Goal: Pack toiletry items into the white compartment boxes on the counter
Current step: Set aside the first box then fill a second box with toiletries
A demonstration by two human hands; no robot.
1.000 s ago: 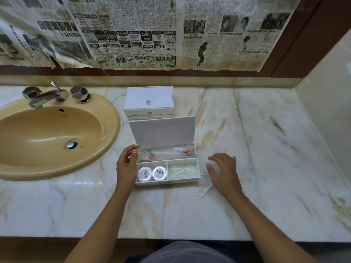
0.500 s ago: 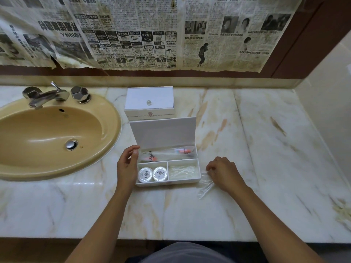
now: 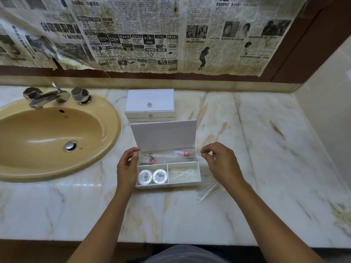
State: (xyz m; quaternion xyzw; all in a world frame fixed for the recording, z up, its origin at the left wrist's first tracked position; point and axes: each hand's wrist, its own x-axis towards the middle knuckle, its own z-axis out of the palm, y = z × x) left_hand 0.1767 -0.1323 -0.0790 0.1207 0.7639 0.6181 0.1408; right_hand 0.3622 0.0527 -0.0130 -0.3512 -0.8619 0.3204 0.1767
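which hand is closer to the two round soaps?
Left. The left hand is right beside the soaps, at the box's left wall. The right hand is past the box's right end.

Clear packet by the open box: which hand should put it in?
The right hand. It is raised at the right end of the open box, seemingly pinching the clear packet that trails beside it. The left hand rests against the box's left side, steadying it.
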